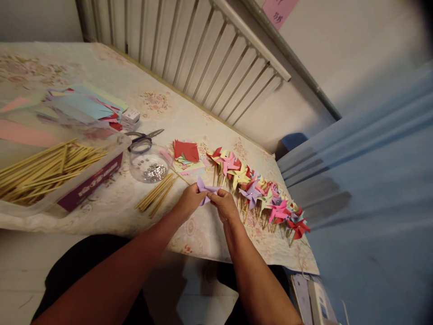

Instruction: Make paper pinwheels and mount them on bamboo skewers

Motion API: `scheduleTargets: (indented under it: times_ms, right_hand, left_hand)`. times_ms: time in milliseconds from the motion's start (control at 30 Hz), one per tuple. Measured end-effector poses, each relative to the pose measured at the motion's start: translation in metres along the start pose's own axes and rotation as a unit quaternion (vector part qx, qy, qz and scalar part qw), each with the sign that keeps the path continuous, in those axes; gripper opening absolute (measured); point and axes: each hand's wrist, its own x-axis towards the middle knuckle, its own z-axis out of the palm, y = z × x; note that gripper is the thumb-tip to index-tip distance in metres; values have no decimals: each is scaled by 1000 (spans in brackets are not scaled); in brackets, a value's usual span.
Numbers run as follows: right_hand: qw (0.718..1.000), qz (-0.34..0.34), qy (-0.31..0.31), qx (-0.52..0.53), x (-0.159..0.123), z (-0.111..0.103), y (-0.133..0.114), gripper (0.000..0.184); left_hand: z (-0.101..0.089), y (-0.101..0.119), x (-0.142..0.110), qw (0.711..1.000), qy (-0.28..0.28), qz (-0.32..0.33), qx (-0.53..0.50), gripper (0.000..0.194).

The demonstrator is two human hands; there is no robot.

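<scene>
Both my hands pinch a small purple paper pinwheel piece (pixel 204 190) just above the table's front part. My left hand (pixel 191 198) grips its left side and my right hand (pixel 223 201) holds its right side, fingers closed. A thin wooden stick (pixel 179 176) runs up-left from the paper past my left hand. A row of finished paper pinwheels (pixel 260 187) in red, pink, yellow and purple lies just to the right. A small bundle of wooden sticks (pixel 157 194) lies left of my hands.
A clear round tub of silver pins (pixel 150 166), scissors (pixel 144 136), a stack of cut paper squares (pixel 186 152), a plastic box of sticks (pixel 50 174) and sheets of coloured paper (pixel 83 106) sit on the floral tablecloth (pixel 111 212). A radiator (pixel 203 54) stands behind.
</scene>
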Motion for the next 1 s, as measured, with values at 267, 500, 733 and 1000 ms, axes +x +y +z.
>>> scheduleTargets:
  times_ms: [267, 500, 733, 1000]
  right_hand:
    - [1000, 0, -13, 28, -2, -1, 1, 24]
    - [999, 14, -11, 35, -2, 0, 0, 27]
    - [999, 26, -9, 33, -3, 0, -2, 29]
    - [999, 33, -2, 33, -3, 0, -3, 32]
  left_hand:
    - [0, 0, -2, 1000, 8, -1, 24, 22]
    - [-1, -5, 1, 998, 15, 22, 54, 23]
    - [-2, -9, 3, 995, 18, 35, 91, 21]
    - [-3, -15, 6, 991, 24, 49, 121, 21]
